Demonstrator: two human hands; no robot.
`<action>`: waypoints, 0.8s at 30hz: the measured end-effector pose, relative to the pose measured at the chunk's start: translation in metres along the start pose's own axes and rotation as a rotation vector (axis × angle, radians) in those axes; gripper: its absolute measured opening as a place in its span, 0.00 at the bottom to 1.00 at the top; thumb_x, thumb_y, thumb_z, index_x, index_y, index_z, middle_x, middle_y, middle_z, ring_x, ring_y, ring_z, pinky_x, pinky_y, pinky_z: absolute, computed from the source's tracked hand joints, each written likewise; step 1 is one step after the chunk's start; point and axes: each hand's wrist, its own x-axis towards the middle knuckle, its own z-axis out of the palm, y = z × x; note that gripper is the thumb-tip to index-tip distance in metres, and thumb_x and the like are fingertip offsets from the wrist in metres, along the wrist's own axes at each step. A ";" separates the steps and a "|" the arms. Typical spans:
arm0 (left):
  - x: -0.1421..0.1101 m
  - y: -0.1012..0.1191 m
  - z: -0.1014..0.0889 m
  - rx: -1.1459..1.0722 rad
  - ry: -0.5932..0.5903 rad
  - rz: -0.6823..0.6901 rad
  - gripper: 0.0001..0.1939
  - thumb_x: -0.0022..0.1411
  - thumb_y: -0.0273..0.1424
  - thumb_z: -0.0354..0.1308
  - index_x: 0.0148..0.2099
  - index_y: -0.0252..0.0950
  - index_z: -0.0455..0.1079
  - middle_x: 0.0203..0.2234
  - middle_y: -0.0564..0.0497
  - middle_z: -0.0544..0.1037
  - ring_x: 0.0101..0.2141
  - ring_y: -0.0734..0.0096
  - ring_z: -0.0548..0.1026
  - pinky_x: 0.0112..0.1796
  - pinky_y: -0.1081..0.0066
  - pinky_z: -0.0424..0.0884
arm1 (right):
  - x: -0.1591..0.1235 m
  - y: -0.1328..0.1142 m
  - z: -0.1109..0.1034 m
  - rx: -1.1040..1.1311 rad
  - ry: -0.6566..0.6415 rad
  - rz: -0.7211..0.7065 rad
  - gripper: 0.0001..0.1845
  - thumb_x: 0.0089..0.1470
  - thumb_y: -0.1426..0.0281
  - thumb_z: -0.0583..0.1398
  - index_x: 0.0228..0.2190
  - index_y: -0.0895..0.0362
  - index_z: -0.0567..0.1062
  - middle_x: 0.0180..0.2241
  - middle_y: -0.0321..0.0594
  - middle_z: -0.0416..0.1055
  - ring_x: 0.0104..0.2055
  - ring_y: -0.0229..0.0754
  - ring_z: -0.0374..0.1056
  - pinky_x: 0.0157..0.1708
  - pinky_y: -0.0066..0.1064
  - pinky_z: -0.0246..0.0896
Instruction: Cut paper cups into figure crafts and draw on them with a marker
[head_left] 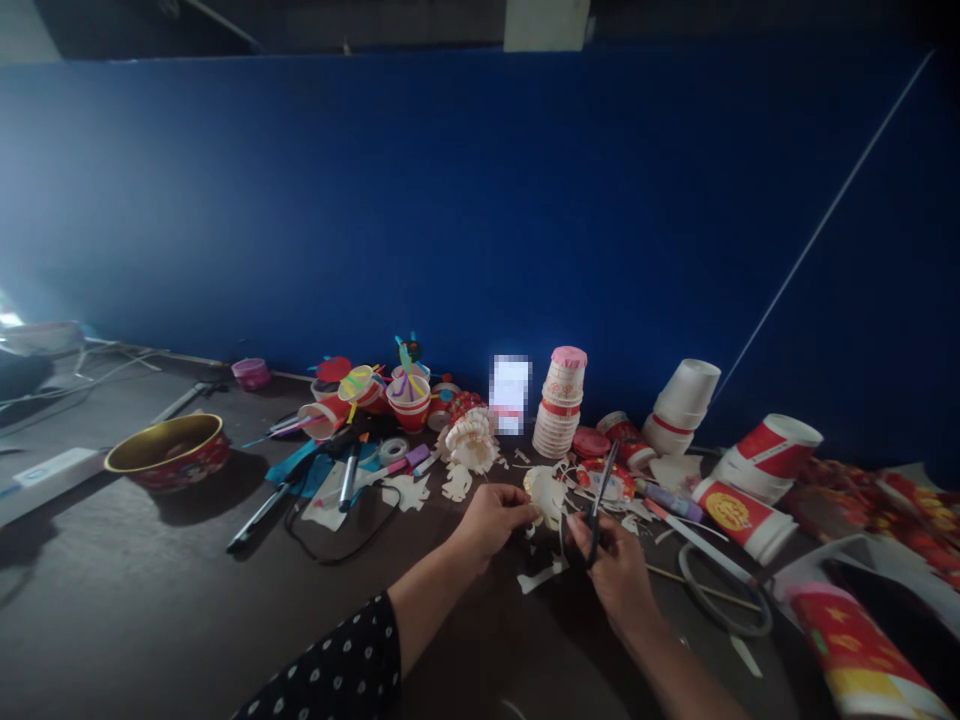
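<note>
Gripping black-handled metal scissors (604,487) in the right hand (613,555), pinching a curled cream paper piece (546,490) in the left hand (495,515).
Held low between both hands; might tear if tugged, or be cut crookedly if turned carelessly. Could topple the tall stack of white-and-red paper cups (556,428) beyond by overreaching. Cannot make out the piece's lower edge, nor, farther back, the pixelated white upright rectangle (511,390).
</note>
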 end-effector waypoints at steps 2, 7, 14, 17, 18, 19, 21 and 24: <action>-0.001 0.001 0.000 0.033 -0.014 0.007 0.14 0.36 0.37 0.63 0.21 0.29 0.68 0.13 0.57 0.66 0.16 0.82 0.58 0.21 0.76 0.52 | 0.000 0.001 0.000 0.007 -0.011 0.004 0.17 0.40 0.59 0.61 0.24 0.62 0.74 0.18 0.38 0.69 0.22 0.39 0.62 0.22 0.28 0.58; -0.004 0.002 0.003 0.134 -0.016 0.014 0.13 0.37 0.36 0.61 0.21 0.29 0.69 0.12 0.58 0.64 0.17 0.81 0.56 0.21 0.76 0.51 | 0.001 0.004 0.000 -0.012 -0.020 -0.010 0.17 0.39 0.59 0.62 0.26 0.62 0.74 0.19 0.38 0.69 0.25 0.41 0.63 0.25 0.29 0.59; -0.007 0.006 0.004 0.150 -0.073 0.011 0.08 0.38 0.32 0.60 0.21 0.30 0.70 0.12 0.56 0.66 0.17 0.80 0.58 0.21 0.76 0.53 | 0.002 -0.001 -0.002 -0.050 -0.033 -0.052 0.18 0.37 0.58 0.62 0.23 0.62 0.75 0.18 0.38 0.69 0.23 0.40 0.62 0.24 0.29 0.59; -0.012 0.013 0.005 -0.013 -0.093 -0.051 0.07 0.37 0.28 0.57 0.24 0.30 0.71 0.15 0.55 0.69 0.19 0.79 0.62 0.23 0.76 0.56 | 0.002 -0.001 -0.002 -0.034 -0.048 -0.044 0.18 0.38 0.58 0.62 0.24 0.62 0.75 0.18 0.38 0.68 0.23 0.39 0.61 0.23 0.28 0.58; -0.013 0.015 0.005 -0.049 -0.110 -0.057 0.07 0.38 0.28 0.56 0.23 0.29 0.71 0.15 0.54 0.69 0.19 0.78 0.63 0.23 0.76 0.57 | 0.002 -0.001 -0.002 -0.031 -0.058 -0.034 0.18 0.39 0.58 0.62 0.24 0.62 0.74 0.18 0.38 0.68 0.23 0.39 0.61 0.23 0.28 0.58; -0.013 0.016 0.006 -0.074 -0.115 -0.059 0.08 0.38 0.28 0.56 0.24 0.29 0.71 0.16 0.53 0.70 0.19 0.78 0.63 0.24 0.76 0.57 | 0.002 0.000 -0.002 -0.027 -0.067 -0.024 0.18 0.39 0.58 0.62 0.24 0.62 0.74 0.19 0.38 0.68 0.23 0.39 0.61 0.23 0.28 0.58; -0.013 0.015 0.006 -0.086 -0.108 -0.043 0.08 0.38 0.29 0.58 0.25 0.29 0.70 0.16 0.54 0.69 0.20 0.78 0.63 0.23 0.77 0.57 | 0.002 0.000 -0.002 -0.016 -0.090 -0.018 0.18 0.39 0.58 0.61 0.24 0.62 0.74 0.19 0.38 0.68 0.24 0.40 0.61 0.23 0.28 0.58; -0.010 0.010 0.005 0.015 -0.049 0.010 0.09 0.39 0.33 0.60 0.22 0.30 0.68 0.14 0.56 0.66 0.18 0.81 0.59 0.22 0.77 0.54 | 0.002 0.002 -0.002 -0.021 -0.116 -0.038 0.16 0.40 0.60 0.62 0.24 0.62 0.74 0.20 0.38 0.68 0.25 0.40 0.62 0.25 0.28 0.58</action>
